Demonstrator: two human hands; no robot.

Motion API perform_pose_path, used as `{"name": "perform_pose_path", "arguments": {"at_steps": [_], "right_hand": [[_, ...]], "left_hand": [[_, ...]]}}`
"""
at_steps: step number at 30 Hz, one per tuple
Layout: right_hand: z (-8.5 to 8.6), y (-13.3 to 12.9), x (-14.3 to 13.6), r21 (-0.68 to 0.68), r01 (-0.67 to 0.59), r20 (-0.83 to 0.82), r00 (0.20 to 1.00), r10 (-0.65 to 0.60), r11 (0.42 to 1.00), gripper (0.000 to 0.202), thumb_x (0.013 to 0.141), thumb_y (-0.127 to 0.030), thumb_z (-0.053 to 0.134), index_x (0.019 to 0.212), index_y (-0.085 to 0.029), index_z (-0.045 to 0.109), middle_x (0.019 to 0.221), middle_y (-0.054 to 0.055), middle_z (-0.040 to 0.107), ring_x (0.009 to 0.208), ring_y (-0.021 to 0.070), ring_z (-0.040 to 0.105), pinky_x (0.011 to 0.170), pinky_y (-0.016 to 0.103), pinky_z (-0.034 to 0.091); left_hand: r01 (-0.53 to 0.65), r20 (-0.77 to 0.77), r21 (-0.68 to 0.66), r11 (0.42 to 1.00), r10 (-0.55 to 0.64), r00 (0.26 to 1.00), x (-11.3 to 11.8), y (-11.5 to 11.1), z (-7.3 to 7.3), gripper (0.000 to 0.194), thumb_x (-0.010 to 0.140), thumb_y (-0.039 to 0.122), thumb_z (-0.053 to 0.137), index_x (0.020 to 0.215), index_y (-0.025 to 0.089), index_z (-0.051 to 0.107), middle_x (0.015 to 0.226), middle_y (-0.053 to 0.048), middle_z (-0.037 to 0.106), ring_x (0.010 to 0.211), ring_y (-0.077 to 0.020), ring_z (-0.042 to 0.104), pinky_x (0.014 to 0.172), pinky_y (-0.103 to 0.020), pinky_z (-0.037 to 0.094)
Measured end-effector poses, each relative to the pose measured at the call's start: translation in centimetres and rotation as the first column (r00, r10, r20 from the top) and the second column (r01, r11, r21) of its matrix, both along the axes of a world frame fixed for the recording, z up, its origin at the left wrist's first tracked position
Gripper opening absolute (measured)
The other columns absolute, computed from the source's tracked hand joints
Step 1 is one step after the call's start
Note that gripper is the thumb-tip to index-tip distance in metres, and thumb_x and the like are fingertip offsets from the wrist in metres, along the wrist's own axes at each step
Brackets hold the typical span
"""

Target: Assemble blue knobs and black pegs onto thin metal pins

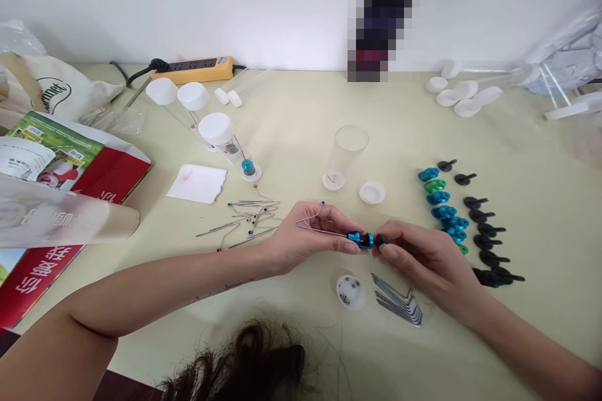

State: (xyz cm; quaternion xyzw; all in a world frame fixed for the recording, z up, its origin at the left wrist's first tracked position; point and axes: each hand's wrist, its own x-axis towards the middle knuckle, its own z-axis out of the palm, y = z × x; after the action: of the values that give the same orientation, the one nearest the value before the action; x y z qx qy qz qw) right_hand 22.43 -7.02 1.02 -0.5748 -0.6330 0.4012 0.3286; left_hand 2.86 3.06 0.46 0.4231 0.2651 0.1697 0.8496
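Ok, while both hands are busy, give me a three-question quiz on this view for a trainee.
1. True or false: the bent metal keys lie beside the round white dish.
2. The left hand holds: (a) a white cap, (b) a blue metal part, (c) a sheet of paper.
3. Fill in: in the picture, the loose black parts lie to the ___ of the loose blue and green parts.

Key: 1 true; 2 b; 3 right.

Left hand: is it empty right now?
No, the left hand grips the blue metal part between thumb and fingers, and a bent wire runs back from that part.
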Motion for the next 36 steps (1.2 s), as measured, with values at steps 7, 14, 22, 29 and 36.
{"name": "perform_pose_path", "arguments": {"at_steps": [7,14,22,29,36], "right_hand": [[-0.27,-0.04,0.09,-0.014,0.024,-0.011,1.0,-0.024,1.0,0.019,0.092,-0.038,0.051,0.089,-0.022,0.06,0.068,0.001,0.054,0.056,0.0123,0.043,0.048,0.025,0.034],[-0.28,-0.06,0.03,-0.019,0.044,-0.033,0.998,-0.045,0.999,0.017,0.09,-0.038,0.054,0.089,-0.022,0.061,0.069,0.001,0.056,0.056,0.0123,0.044,0.047,0.025,0.034],[0.21,0.13,0.02,-0.001,-0.014,0.041,0.999,0.014,1.0,0.03,0.095,-0.04,0.044,0.079,-0.02,0.059,0.066,0.001,0.054,0.055,0.0118,0.043,0.048,0.025,0.031],[0.09,0.14,0.01,-0.016,0.008,0.022,1.0,-0.007,1.0,0.028,0.094,-0.041,0.047,0.08,-0.02,0.059,0.064,0.001,0.052,0.054,0.0117,0.042,0.046,0.025,0.031],[-0.47,-0.01,-0.02,-0.029,0.078,-0.073,0.994,-0.08,0.997,0.017,0.087,-0.04,0.059,0.09,-0.024,0.062,0.07,0.002,0.057,0.056,0.0134,0.046,0.047,0.026,0.038]], "left_hand": [[-0.004,-0.015,0.004,1.0,0.004,1.0,-0.02,0.04,0.01,0.026,0.058,0.017,0.083,0.081,0.013,0.071,0.083,-0.005,0.073,0.082,-0.0157,0.068,0.082,-0.031,0.055],[-0.007,-0.02,0.01,1.0,0.007,1.0,-0.03,0.07,0.01,0.027,0.057,0.017,0.083,0.081,0.013,0.071,0.081,-0.004,0.072,0.081,-0.0154,0.068,0.083,-0.031,0.054],[0.023,-0.012,0.011,1.0,-0.023,1.0,-0.06,0.0,0.07,0.027,0.059,0.018,0.083,0.083,0.012,0.071,0.085,-0.006,0.073,0.083,-0.0156,0.068,0.082,-0.031,0.054],[0.01,-0.024,0.023,1.0,-0.009,1.0,-0.06,-0.02,-0.08,0.028,0.058,0.019,0.083,0.083,0.012,0.071,0.085,-0.006,0.072,0.084,-0.0167,0.068,0.083,-0.033,0.054],[-0.005,-0.044,0.039,0.999,0.007,0.999,-0.04,0.1,0.01,0.028,0.057,0.021,0.084,0.08,0.013,0.071,0.08,-0.005,0.072,0.08,-0.0166,0.067,0.083,-0.033,0.053]]}}
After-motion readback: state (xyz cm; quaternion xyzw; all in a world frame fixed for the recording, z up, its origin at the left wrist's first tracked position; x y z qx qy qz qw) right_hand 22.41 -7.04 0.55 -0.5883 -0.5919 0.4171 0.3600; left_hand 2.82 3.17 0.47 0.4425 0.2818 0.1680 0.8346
